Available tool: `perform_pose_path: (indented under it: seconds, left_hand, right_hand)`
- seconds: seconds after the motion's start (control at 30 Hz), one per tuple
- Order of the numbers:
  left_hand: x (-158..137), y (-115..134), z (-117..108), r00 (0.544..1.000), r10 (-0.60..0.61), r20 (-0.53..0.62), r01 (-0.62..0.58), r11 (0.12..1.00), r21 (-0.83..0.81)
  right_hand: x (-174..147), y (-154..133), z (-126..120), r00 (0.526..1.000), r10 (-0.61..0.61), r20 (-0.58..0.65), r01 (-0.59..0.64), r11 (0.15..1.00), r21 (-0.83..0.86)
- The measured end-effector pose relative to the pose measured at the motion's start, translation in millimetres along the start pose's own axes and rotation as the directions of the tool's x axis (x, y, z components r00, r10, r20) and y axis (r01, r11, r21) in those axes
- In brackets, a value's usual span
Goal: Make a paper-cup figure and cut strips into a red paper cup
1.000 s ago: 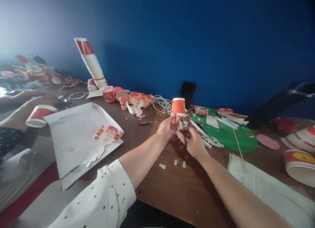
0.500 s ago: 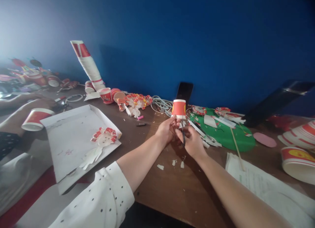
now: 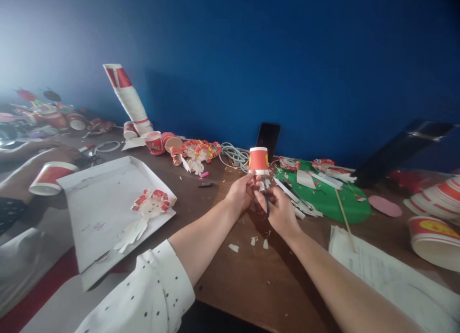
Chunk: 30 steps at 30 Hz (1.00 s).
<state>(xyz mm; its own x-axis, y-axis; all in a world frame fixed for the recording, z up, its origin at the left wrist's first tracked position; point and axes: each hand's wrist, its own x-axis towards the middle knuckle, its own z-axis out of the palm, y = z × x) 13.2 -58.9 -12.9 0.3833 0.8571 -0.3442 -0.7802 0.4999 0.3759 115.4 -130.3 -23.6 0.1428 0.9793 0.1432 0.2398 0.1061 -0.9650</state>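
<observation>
A red and white paper cup is pinched near its lower edge by my left hand, held up over the brown table. Close beside it, my right hand is closed around the dark handles of a pair of scissors. The blades point up at the cup's lower edge; whether they touch it I cannot tell. Small white paper scraps lie on the table below my hands. Behind the cup a black phone leans on the blue wall.
On the left lies a white folder with a paper cutout figure on it. Another person's hand is beside a cup. A leaning cup stack stands behind. Right are a green sheet, papers and large cups.
The cup has turned slightly in my left hand, its yellow mark moving from the left side to the right. My hands have hardly moved, and the whole view has shifted slightly.
</observation>
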Motion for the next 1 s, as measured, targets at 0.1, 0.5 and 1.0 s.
perform_pose_path:
  seconds: [0.1,0.5,1.0]
  left_hand:
    - [-1.3,1.0,1.4,1.0,0.003,0.005,-0.003,1.0,0.004]
    - [-3.0,1.6,3.2,1.0,0.011,-0.011,-0.011,1.0,-0.01]
    - [1.2,0.8,2.1,0.999,0.02,-0.049,-0.021,1.0,-0.017]
  right_hand:
    - [-0.8,-2.2,-0.3,1.0,-0.007,0.006,0.007,1.0,-0.013]
    - [-0.2,-1.0,-0.8,0.999,-0.042,0.018,0.044,0.995,-0.087]
    - [2.3,1.8,-0.2,1.0,0.02,0.002,-0.02,0.998,-0.056]
